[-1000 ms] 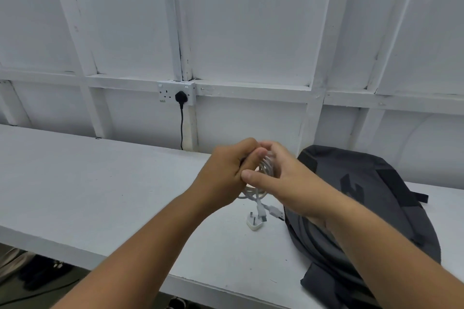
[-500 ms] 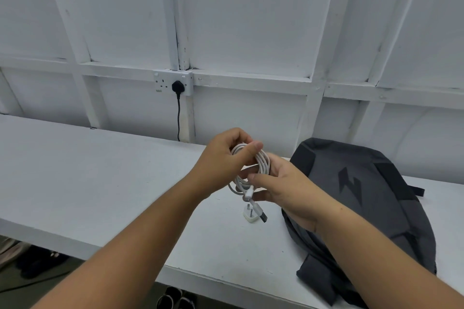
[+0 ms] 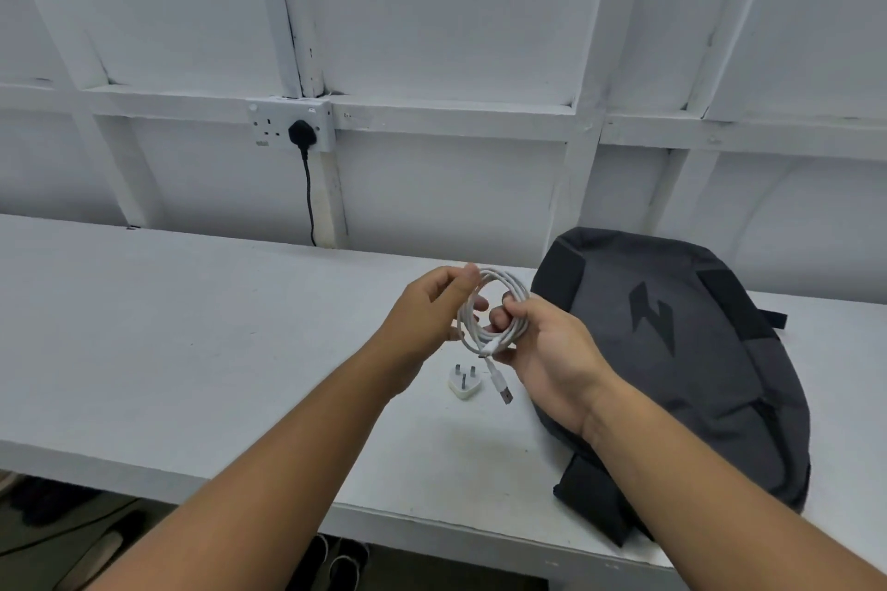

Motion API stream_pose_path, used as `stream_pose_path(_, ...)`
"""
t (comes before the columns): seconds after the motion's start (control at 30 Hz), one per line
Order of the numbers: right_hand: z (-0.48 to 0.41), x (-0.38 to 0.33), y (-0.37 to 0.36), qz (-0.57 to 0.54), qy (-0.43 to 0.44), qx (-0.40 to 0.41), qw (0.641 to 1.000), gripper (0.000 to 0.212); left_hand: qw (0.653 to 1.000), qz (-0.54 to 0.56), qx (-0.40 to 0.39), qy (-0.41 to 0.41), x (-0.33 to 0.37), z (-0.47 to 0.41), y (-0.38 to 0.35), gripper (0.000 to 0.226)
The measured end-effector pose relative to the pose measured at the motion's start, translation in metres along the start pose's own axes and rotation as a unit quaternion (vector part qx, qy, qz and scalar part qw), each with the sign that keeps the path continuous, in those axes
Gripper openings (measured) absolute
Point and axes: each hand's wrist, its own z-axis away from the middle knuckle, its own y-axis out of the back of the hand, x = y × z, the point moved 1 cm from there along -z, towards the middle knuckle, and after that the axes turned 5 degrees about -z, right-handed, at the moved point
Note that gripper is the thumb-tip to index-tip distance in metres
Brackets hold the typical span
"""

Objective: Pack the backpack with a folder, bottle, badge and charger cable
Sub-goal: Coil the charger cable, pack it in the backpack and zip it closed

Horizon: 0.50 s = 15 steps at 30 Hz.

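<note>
Head | left hand (image 3: 425,314), right hand (image 3: 552,353) grip cable (image 3: 522,302) | backpack (image 3: 696,350) at table (image 3: 408,511) edge

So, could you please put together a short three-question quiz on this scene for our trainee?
1. True or false: the coiled white charger cable lies flat on the white table.
2. What lies on the table close to the hands? A. a white three-pin plug adapter; B. a blue bottle; C. a red folder.
3. Fill the gap: the dark grey fabric backpack lies on the person's ____ side.

Key
1. False: the left hand and right hand hold it above the table.
2. A.
3. Right.
</note>
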Motion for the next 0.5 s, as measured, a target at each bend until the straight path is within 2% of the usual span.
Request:
stream_pose_path(0.13, -0.006, 0.008, 0.022, -0.038, -0.020, 0.038, 0.998, 0.021, 0.995, 0.027, 0.021, 0.094, -0.026, -0.016, 0.000, 0.051)
stream_pose_path(0.2, -0.009, 0.012, 0.031, -0.048, -0.024, 0.050, 0.997, 0.020, 0.994, -0.033, 0.042, 0.099, -0.045, -0.021, -0.001, 0.041)
stream_pose_path(0.27, -0.012, 0.013, 0.036, -0.050, -0.026, 0.061, 0.997, 0.020, 0.983, -0.161, 0.052, 0.072, -0.072, -0.024, -0.002, 0.022)
stream_pose_path(0.3, -0.012, 0.014, 0.038, -0.050, -0.027, 0.066, 0.996, 0.021, 0.968, -0.243, 0.039, 0.055, -0.085, -0.024, -0.003, 0.020)
stream_pose_path(0.4, -0.014, 0.017, 0.040, -0.065, -0.034, 0.072, 0.995, 0.021, 0.893, -0.446, -0.059, 0.010, -0.119, -0.022, -0.014, 0.054)
stream_pose_path(0.47, -0.015, 0.019, 0.041, -0.066, -0.040, 0.074, 0.994, 0.022, 0.848, -0.521, -0.092, -0.016, -0.127, -0.021, -0.022, 0.058)
stream_pose_path(0.5, -0.016, 0.021, 0.041, -0.061, -0.042, 0.077, 0.994, 0.022, 0.837, -0.539, -0.092, -0.026, -0.130, -0.023, -0.023, 0.054)
